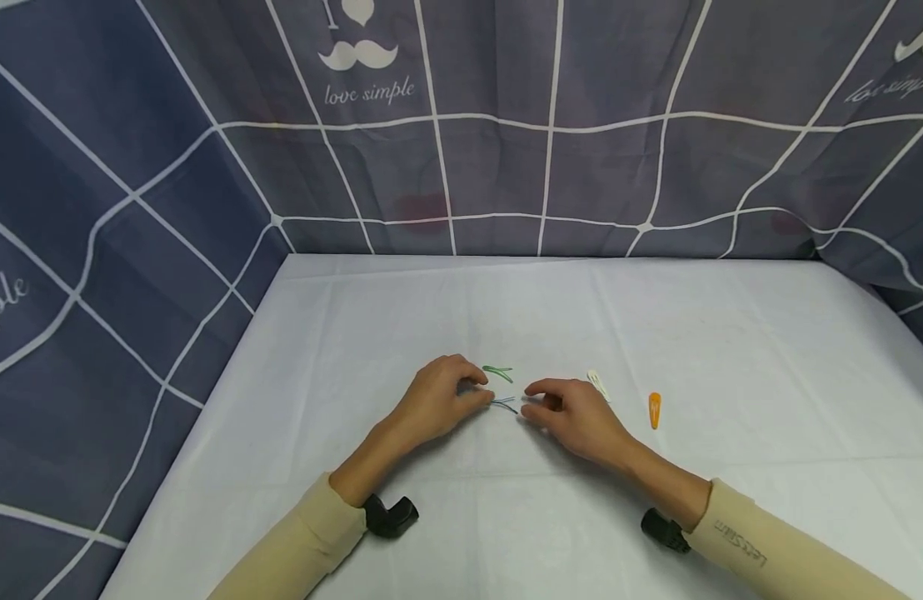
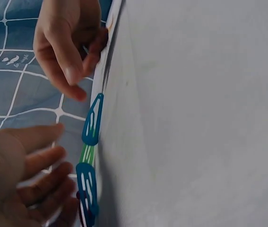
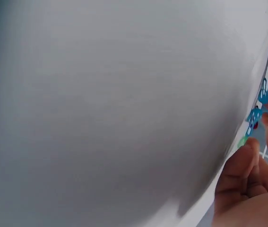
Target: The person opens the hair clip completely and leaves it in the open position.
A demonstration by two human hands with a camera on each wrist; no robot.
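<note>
In the head view two blue hair clips (image 1: 504, 405) lie close together on the white cloth, a green clip (image 1: 497, 369) just behind them. The left hand (image 1: 442, 398) reaches in at their left side, thumb and fingers apart; the left wrist view shows its relaxed fingers (image 2: 44, 158) beside the blue clips (image 2: 90, 140) without gripping them. Just right of the blue clips is the right hand (image 1: 581, 421), its fingers loosely bent and nothing visibly held. The right wrist view has that hand (image 3: 252, 189) near the green clip (image 3: 242, 141) and the blue clips (image 3: 255, 114).
A white clip (image 1: 598, 384) lies behind the right hand, and an orange clip (image 1: 655, 410) to its right. White cloth (image 1: 431, 542) covers the table. Dark gridded curtains (image 1: 499, 175) hang along the back and sides. A black wrist camera (image 1: 391, 517) is on the left wrist.
</note>
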